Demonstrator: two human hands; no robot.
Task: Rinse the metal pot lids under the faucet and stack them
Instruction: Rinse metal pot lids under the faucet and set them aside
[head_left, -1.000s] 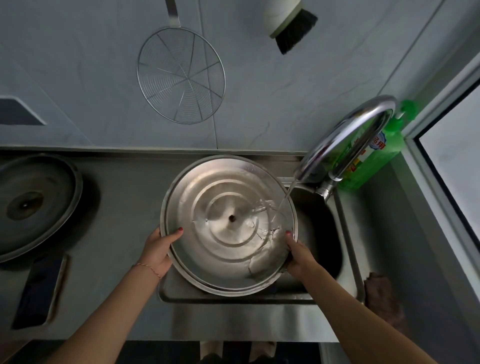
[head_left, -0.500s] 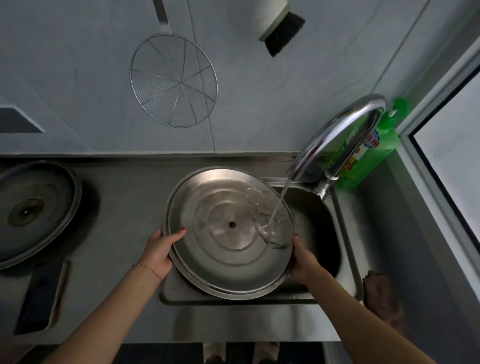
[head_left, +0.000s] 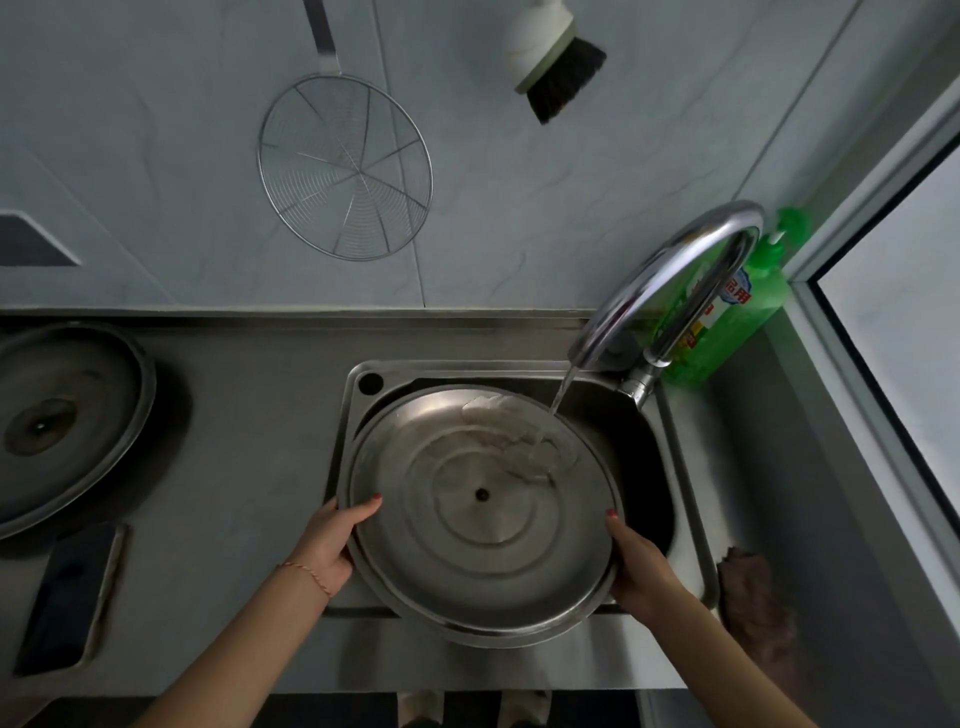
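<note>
A: Both hands grip the lid (head_left: 485, 514) by its rim, left hand (head_left: 332, 540) and right hand (head_left: 636, 569), over the sink (head_left: 685, 525) under the faucet (head_left: 670, 280) stream.

B: Wet rim could slip and bang the basin, imo. Steel bench (head_left: 249, 415), second lid (head_left: 57, 421) left, grey tiled wall.

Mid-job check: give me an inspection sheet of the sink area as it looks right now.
Surface: steel counter with inset sink.
Job's things: large lid held over the sink, inner side up, faucet stream hitting its far right part; second lid lies on the counter at left.
Clutter: dark phone, brown rag, green soap bottle.
Grippers: left hand and right hand grip opposite rims.
Cables: nothing seen.
Surroundings: wire skimmer and brush hang on the wall; window at right.
</note>
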